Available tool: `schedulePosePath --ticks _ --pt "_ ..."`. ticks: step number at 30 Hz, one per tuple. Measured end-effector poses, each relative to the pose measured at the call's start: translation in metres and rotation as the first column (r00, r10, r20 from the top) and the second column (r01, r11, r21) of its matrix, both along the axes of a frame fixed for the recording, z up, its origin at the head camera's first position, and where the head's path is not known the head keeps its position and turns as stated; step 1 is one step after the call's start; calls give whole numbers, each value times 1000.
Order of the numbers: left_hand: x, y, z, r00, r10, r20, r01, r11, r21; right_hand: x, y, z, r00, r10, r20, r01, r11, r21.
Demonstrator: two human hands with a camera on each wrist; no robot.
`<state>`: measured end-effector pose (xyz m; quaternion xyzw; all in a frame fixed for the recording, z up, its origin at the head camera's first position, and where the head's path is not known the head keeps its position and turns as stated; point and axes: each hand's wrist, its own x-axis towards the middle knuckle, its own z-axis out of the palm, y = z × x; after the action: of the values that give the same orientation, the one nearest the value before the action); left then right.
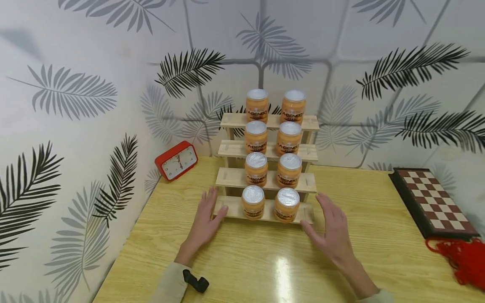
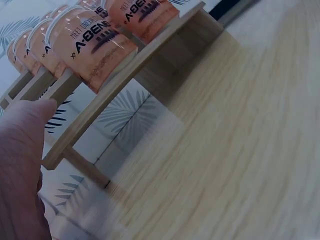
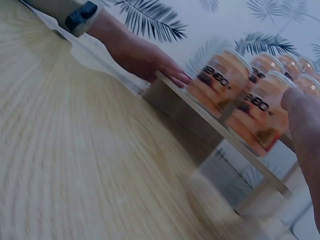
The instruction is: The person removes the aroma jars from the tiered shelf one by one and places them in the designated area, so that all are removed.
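A stepped wooden rack (image 1: 229, 177) stands against the wall, with two columns of orange cans (image 1: 256, 174) on its steps. They have silvery tops and dark "A-BENDO" lettering. My left hand (image 1: 202, 227) is beside the rack's left end, fingers extended and thumb near the bottom step. At the right end is my right hand (image 1: 332, 233), its fingers spread and loosely bent, the thumb close to the bottom step's corner. Neither hand grips a can. In the left wrist view, the left thumb (image 2: 35, 112) overlaps the step ends. The right thumb (image 3: 302, 110) overlaps a front can in the right wrist view.
A red alarm clock (image 1: 176, 160) stands left of the rack on the yellowish wooden table (image 1: 242, 265). On the right lie a checkered board (image 1: 435, 201) and a red tangled bundle (image 1: 464, 259). Leaf-patterned wall covering (image 1: 125, 63) rises behind and to the left.
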<state>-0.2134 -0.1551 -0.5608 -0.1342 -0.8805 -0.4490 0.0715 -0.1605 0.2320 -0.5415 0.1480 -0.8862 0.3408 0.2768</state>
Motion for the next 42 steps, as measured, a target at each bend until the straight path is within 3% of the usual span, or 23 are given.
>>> schedulePosePath --ticks 5,9,20,36,42 --pt "-4 5 -5 994 -23 103 6 987 158 -2 -23 1 991 116 72 -106 986 -132" --pt "-5 5 -7 987 -38 159 0 972 233 -5 -36 4 983 153 99 -128 967 -219" --pt "-4 1 -11 986 -79 143 27 941 338 -15 -53 4 957 233 173 -146 902 -407" --pt "-4 3 -11 986 -52 159 -6 940 342 -16 -61 3 981 175 81 -131 914 -383" --pt "-3 4 -10 986 -55 157 -2 939 344 -7 -69 19 981 190 35 -164 912 -375"
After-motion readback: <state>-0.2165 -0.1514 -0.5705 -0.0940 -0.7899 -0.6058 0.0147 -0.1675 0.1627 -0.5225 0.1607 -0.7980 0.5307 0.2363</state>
